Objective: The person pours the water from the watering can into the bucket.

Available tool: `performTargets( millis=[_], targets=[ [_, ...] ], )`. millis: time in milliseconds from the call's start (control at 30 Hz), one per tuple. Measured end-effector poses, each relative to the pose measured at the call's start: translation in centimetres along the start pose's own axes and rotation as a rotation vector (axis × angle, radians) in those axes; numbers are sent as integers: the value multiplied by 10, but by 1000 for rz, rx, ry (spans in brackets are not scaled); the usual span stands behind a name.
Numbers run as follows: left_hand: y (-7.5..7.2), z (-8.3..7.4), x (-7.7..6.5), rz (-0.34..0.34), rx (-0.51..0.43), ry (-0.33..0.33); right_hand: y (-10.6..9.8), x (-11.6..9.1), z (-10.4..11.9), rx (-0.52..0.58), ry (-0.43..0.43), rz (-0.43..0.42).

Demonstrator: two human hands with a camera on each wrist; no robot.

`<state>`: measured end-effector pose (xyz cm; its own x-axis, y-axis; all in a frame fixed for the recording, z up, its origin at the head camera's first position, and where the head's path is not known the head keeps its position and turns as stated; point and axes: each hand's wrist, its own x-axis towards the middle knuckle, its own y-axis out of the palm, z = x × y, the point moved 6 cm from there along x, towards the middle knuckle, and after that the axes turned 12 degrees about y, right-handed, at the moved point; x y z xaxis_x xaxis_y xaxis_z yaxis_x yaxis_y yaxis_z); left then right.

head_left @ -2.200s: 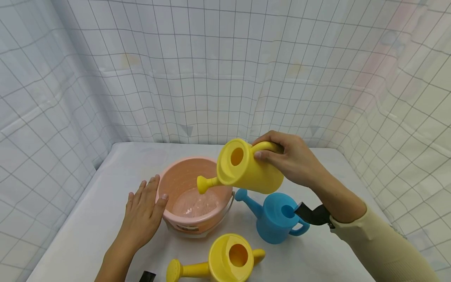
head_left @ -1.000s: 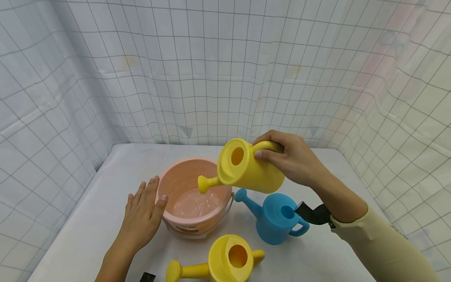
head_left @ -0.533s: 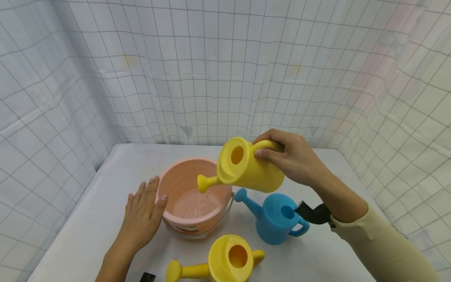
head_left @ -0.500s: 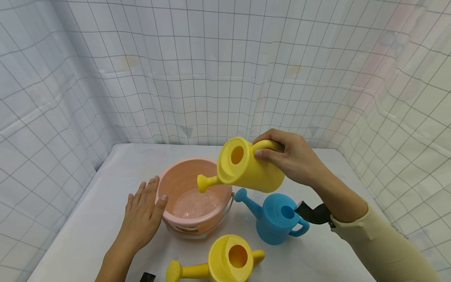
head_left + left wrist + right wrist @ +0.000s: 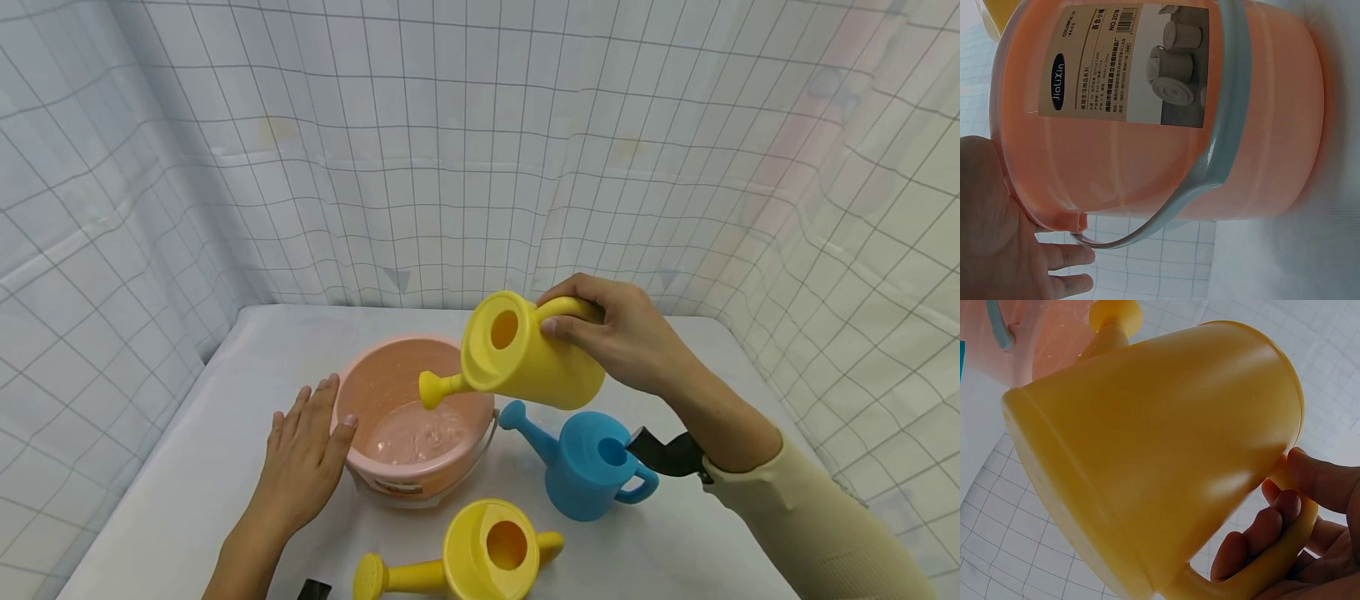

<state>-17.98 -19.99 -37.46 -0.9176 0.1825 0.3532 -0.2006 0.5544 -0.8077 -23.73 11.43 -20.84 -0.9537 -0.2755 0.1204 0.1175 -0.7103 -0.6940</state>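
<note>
My right hand (image 5: 611, 333) grips the handle of a yellow watering can (image 5: 536, 358), fingers wrapped round it in the right wrist view. The can is tilted, its spout head over the pink bucket (image 5: 412, 467). Rippled water (image 5: 416, 429) shows at the bottom of the bucket. My left hand (image 5: 307, 454) rests against the bucket's left rim with fingers straight; in the left wrist view the bucket's label (image 5: 1125, 62) and grey handle (image 5: 1229, 94) are seen close up.
A blue watering can (image 5: 588, 467) stands right of the bucket, below the tilted can. Nearer the front is a second yellow watering can (image 5: 487, 550), spout to the left. White gridded curtains (image 5: 480, 167) enclose the white-covered table (image 5: 652, 550) at the back and sides.
Both hands and the tilted can stay almost where they were. The water surface in the bucket ripples differently, with more bubbles now than half a second ago.
</note>
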Motion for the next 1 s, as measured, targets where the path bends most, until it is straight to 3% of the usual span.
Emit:
performTargets(
  millis=[1000],
  targets=[
    [-1, -1, 1, 0, 6, 3, 1, 1, 1, 3, 10, 8]
  ],
)
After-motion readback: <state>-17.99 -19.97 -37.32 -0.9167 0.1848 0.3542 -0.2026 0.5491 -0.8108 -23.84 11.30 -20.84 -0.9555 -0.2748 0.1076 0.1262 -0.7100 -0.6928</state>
